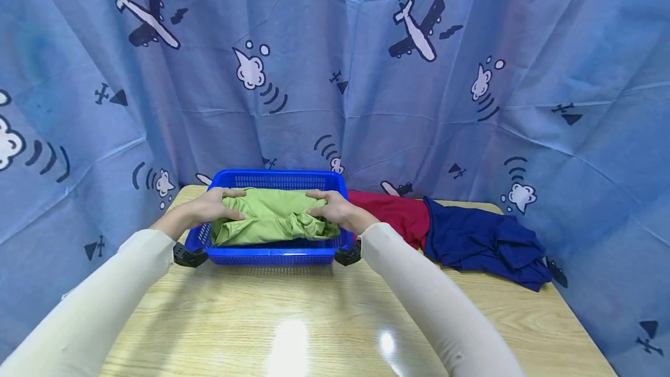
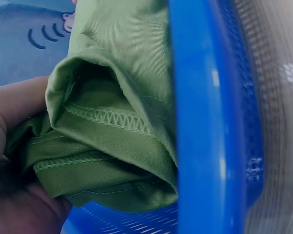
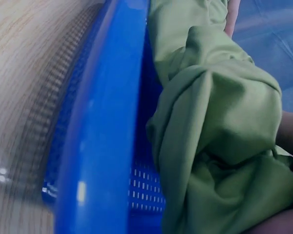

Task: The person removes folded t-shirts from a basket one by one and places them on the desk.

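Note:
A folded light green garment (image 1: 274, 205) lies in the mouth of a blue plastic basket (image 1: 269, 253). My left hand (image 1: 211, 205) grips its left end, and my right hand (image 1: 337, 209) holds the right end. In the left wrist view, a hemmed opening of the garment (image 2: 132, 146) with zigzag stitching shows beside the basket rim (image 2: 205, 117). Bunched, twisted folds of the green garment (image 3: 224, 117) fill the right wrist view, partly hiding the right fingers. How far the garment stands off the basket floor I cannot tell.
Right of the basket lie a dark red cloth (image 1: 392, 214) and a navy blue cloth (image 1: 481, 243), overlapping on the wooden table (image 1: 251, 319). A blue curtain (image 1: 314, 74) printed with aeroplanes hangs behind and at both sides.

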Demonstrator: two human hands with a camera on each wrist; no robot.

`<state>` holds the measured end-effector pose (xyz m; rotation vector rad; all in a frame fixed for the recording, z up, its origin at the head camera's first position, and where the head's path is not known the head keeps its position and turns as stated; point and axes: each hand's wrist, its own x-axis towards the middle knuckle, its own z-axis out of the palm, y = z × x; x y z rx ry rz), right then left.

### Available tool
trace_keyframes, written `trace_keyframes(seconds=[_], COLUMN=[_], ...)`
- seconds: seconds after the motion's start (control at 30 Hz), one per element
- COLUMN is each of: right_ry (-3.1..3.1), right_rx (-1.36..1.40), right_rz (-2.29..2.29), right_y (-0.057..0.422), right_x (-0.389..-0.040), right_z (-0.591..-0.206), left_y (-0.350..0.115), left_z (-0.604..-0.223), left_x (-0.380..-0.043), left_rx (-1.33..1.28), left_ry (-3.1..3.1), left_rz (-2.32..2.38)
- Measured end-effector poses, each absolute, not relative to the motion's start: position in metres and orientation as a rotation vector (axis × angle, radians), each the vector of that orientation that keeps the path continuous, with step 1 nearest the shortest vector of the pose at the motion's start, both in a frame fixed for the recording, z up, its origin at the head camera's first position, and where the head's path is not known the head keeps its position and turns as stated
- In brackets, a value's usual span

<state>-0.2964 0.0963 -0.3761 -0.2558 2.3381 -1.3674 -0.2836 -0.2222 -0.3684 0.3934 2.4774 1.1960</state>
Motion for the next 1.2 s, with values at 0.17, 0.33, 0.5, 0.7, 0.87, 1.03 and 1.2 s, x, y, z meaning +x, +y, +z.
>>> trace_keyframes(seconds=[0.17, 0.33, 0.5, 0.7, 0.87, 1.03, 1.2], right_ry=[2.307, 2.301, 2.304, 2.293, 2.285, 2.299, 2.303], right_rx=[-0.278, -0.295, -0.315, -0.329, -0.34, -0.396, -0.427], right_rz=[-1.401, -1.423, -1.43, -1.471, -1.491, -1.484, -1.495], right_y=[0.1, 0.104, 0.11, 0.117, 0.126, 0.135, 0.145], right_x=[-0.297, -0.295, -0.29, -0.288, -0.287, -0.283, -0.279], right_z=[-0.37, -0.365, -0.358, -0.348, -0.341, -0.332, -0.326], left_y=[-0.224, -0.224, -0.223, -0.22, -0.215, -0.208, -0.201], left_z=[-0.362, -0.355, -0.349, -0.34, -0.334, -0.329, -0.325], left_x=[-0.28, -0.277, -0.272, -0.266, -0.266, -0.267, -0.266], left_rx=[0.415, 0.429, 0.445, 0.478, 0.511, 0.526, 0.544], left_ry=[2.463, 2.472, 2.484, 2.493, 2.498, 2.509, 2.505], left_rz=[1.269, 1.282, 1.267, 1.279, 1.269, 1.272, 1.286])
